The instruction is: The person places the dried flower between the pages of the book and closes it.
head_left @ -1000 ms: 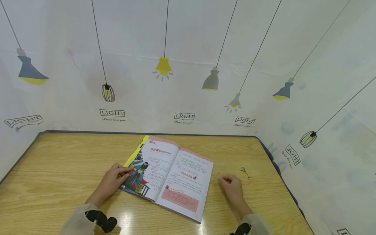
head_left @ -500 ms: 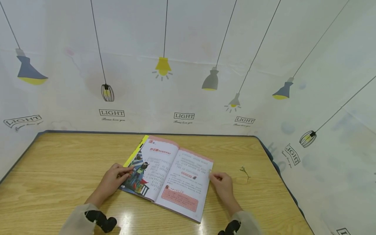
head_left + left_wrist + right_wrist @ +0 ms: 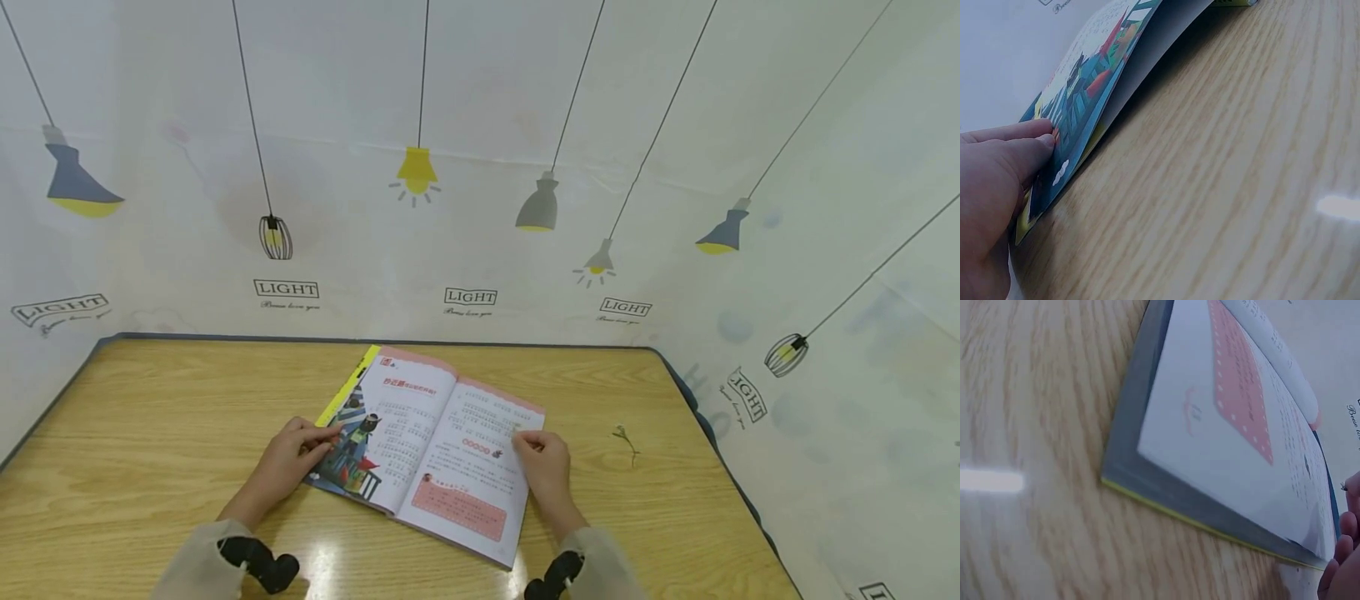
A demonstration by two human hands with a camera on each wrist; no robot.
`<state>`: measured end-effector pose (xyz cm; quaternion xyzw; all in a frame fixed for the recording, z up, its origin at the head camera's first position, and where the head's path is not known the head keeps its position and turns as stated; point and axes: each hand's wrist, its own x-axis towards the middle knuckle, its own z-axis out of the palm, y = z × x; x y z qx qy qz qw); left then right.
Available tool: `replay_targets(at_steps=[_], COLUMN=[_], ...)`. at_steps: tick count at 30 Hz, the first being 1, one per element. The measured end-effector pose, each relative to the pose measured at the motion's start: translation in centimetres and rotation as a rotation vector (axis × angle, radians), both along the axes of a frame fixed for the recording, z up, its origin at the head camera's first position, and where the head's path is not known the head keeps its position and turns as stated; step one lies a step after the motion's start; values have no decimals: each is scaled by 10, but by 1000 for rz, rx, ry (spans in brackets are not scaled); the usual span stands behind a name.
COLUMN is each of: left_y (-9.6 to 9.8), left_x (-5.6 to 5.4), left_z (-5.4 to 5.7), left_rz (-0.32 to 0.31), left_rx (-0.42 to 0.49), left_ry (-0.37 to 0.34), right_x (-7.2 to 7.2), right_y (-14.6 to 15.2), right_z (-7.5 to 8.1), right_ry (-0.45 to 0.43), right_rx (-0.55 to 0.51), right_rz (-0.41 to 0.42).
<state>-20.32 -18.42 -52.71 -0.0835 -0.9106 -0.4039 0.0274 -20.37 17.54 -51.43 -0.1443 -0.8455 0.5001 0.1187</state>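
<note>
An open book (image 3: pixel 408 467) with printed pages lies tilted on the wooden table. My left hand (image 3: pixel 285 458) grips its left edge, by the page with a colourful picture. In the left wrist view, the thumb (image 3: pixel 1035 153) lies on that page, with part of the hand behind the book's edge. My right hand (image 3: pixel 549 475) is over the right page near its outer edge, fingers curled. Between its fingertips is a tiny sprig (image 3: pixel 1344 486), mostly hidden by the fingers.
Right of the book, a thin green sprig (image 3: pixel 625 442) with a small flower head lies on the table (image 3: pixel 187 400). Behind the table hangs a white cloth (image 3: pixel 337 100) printed with lamps. Black wrist bands (image 3: pixel 255 562) sit over the sleeves.
My right hand has moved left from the table beside the book to over its right page, carrying the tiny sprig. The left hand and the book have stayed in place.
</note>
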Motion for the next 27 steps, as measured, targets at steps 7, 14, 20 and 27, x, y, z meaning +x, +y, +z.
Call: replay_targets(at_steps=[7,14,20,27], left_y=[0,0,0,-1], left_x=[-1,-1,-1,-1], left_z=[-1,-1,-2,-3], left_rz=[2,0,3,3], left_rx=[-4,7,13,7], left_ry=[-2,-6,-6,-1], right_x=[1,0,0,1], right_y=[-11,-18,-21,-21], right_z=[1,-1,0,-1], right_ry=[20,-23,-43,-49], right_rx=[-51,22,71,49], right_rz=[-12,-57,-77,-52])
